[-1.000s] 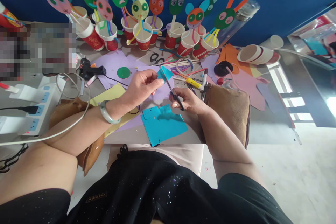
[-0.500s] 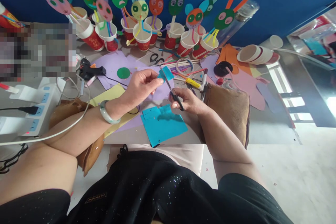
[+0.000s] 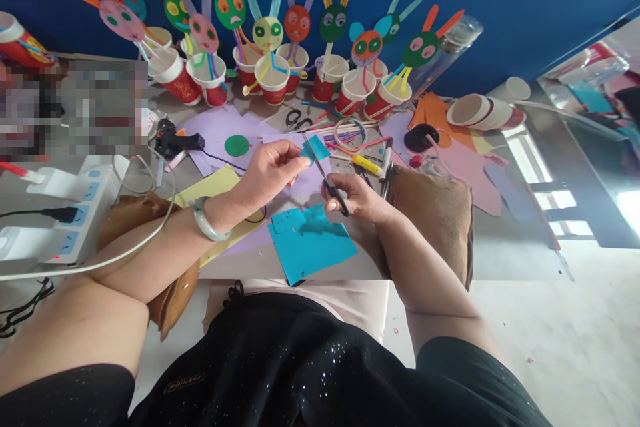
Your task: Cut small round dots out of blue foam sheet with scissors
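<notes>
Your left hand is narrowed to a pinch, thumb and fingertips gripping a small blue paper near its left edge; you have it up over the middle of the worktable, in front of the row of paper cups. Your right hand is curled round the black handles of the scissors, whose blades point away from you and lie across that paper; gap between blades: cannot tell. Nearer your body, below both hands, a larger blue sheet lies flat, small dark specks on it. Left of your pinch: a green disc on purple paper, with a black glue gun beside it. Beyond the scissors, to their right: a yellow tube. A brown cushion sits just beside your right forearm; a pale bangle rings your left wrist
</notes>
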Tool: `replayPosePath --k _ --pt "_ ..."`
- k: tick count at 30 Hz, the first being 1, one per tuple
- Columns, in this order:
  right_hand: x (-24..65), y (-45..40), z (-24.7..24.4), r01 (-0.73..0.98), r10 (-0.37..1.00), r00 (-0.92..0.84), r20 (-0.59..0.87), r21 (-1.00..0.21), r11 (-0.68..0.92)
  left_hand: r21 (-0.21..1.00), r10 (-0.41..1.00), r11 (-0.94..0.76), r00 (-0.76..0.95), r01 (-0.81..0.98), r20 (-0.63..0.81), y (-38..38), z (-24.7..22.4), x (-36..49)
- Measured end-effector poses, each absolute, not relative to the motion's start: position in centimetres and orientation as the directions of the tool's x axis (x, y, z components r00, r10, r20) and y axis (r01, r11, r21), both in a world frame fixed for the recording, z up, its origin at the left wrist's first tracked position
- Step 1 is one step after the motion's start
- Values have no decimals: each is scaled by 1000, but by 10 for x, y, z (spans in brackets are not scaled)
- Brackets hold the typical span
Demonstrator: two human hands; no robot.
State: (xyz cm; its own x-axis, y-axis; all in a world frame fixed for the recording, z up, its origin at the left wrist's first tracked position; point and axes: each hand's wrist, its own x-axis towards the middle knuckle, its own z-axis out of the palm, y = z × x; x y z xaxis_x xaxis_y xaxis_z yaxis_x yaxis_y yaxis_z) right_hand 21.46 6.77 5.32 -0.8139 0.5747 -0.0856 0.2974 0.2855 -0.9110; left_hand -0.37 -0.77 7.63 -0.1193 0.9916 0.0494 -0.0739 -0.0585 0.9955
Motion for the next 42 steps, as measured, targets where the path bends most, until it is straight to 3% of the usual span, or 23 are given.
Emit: replayPosePath --k 12,42 --pt "213 68 47 267 578 -815 -50 -917 297 996 998 -56 -40 -64 54 -7 70 -4" --pt "213 67 52 278 556 -828 -67 -911 304 998 997 -24 -75 -50 20 -9 77 -1"
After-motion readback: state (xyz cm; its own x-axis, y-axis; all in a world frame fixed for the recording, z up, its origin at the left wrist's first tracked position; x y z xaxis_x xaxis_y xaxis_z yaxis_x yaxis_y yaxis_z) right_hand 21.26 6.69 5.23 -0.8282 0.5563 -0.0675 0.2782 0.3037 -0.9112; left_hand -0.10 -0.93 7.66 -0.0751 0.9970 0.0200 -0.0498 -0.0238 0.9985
